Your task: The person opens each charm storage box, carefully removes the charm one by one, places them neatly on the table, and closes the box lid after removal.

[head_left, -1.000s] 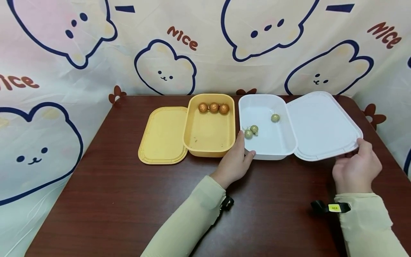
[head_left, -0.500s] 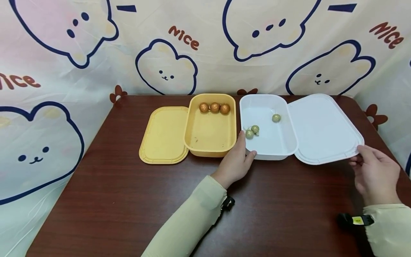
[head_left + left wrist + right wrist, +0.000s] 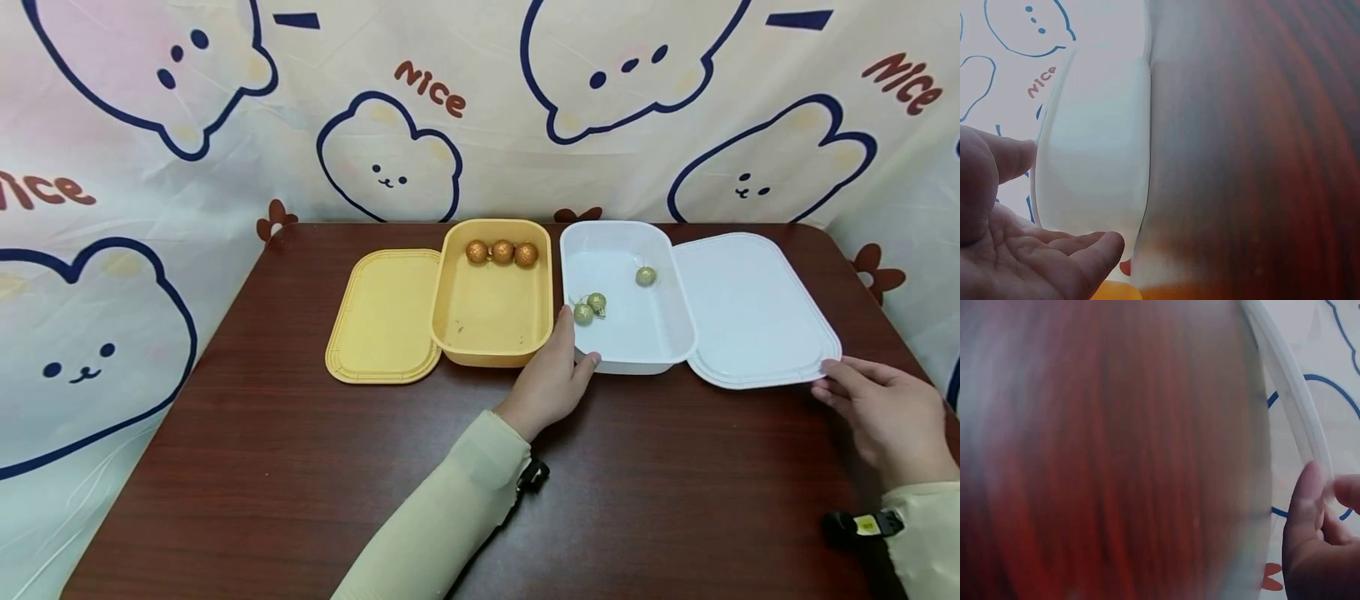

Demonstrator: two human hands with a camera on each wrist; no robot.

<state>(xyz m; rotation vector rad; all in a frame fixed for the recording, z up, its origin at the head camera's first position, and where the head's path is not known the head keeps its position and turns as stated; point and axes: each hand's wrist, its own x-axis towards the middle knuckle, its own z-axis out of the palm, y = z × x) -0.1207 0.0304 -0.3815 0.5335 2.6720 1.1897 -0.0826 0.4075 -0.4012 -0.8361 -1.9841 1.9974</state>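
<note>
My left hand (image 3: 546, 375) rests at the near left corner of a white plastic box (image 3: 637, 333). Its extended fingers lie along the left wall, and the thumb touches the near wall. Three small gold-green glitter balls lie in that box: one ball (image 3: 646, 276) toward the back, a pair (image 3: 589, 307) near the left wall. On the right, my right hand (image 3: 888, 408) pinches the near right corner of the white lid (image 3: 757, 308) between thumb and fingers. The lid's left edge meets the box's right side. In the right wrist view, the thumb (image 3: 1307, 494) presses on the rim.
A yellow box (image 3: 491, 312) stands left of the white one, with three copper glitter balls (image 3: 502, 251) along its back wall. Its yellow lid (image 3: 382, 321) lies beside it on the left. A printed curtain (image 3: 495, 142) hangs behind the dark wooden table (image 3: 300, 483).
The right hand has moved right and toward the near edge, turning the white lid with it. The lid's far edge now sits lower in view. The left hand and boxes stay put.
</note>
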